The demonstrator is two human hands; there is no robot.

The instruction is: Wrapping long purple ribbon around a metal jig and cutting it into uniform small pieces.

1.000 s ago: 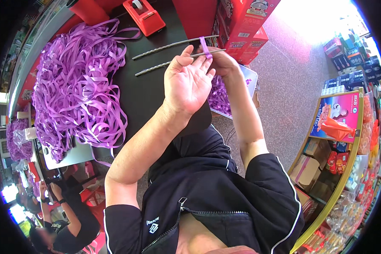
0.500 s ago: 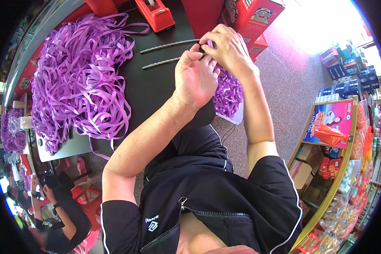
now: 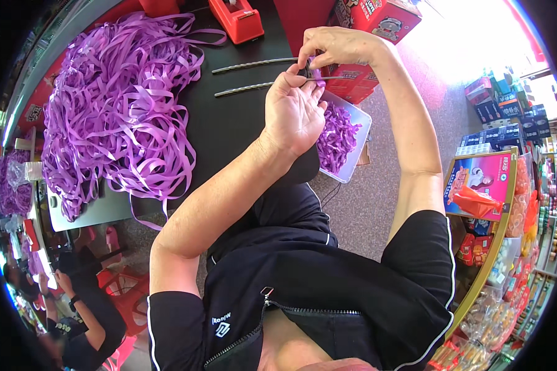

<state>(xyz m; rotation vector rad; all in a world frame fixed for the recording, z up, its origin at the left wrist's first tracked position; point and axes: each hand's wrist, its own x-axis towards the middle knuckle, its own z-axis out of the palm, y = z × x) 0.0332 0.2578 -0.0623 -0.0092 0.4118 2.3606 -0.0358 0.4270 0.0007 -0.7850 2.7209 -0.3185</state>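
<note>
My left hand & right hand meet above desk edge, both pinching a small dark clip. Tray w/ purple bits just right; ribbon pile far left.

— What are the hands doing?
— The left hand and right hand meet above the black table, pinching a small dark piece with a bit of purple between the fingertips.
— And around them?
— Two twisted metal rods lie just beside, a big heap of purple ribbon to the left, a tray of ribbon below, a red tape dispenser beyond.
</note>
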